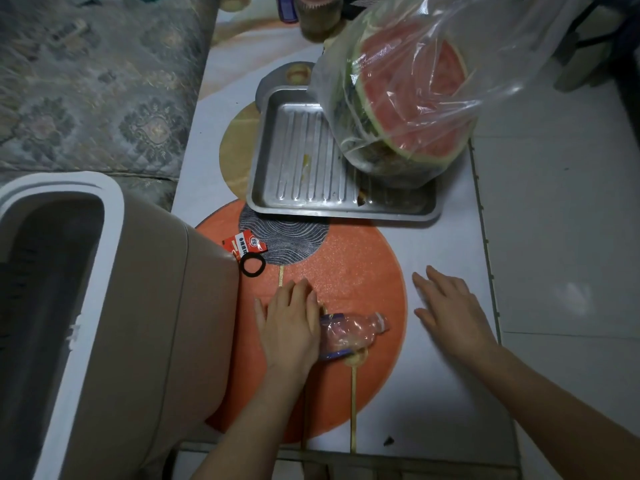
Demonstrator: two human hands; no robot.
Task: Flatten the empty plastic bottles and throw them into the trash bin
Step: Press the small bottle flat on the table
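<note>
A crushed clear plastic bottle (pixel 349 332) with a blue label lies on its side on the orange circle of the table top. My left hand (pixel 289 322) lies flat, palm down, over the bottle's left end, pressing on it. Only the bottle's neck end sticks out to the right. My right hand (pixel 450 311) rests open and flat on the white table surface, a short way right of the bottle and not touching it. The trash bin (pixel 145 306), beige with a white rim and an open top, stands at the left, close beside my left hand.
A metal tray (pixel 304 161) sits behind the hands and holds a cut watermelon in a clear plastic bag (pixel 408 95). A red wrapper (pixel 244 244) and a black hair tie (pixel 252 266) lie near the bin. A patterned sofa (pixel 97 81) fills the far left.
</note>
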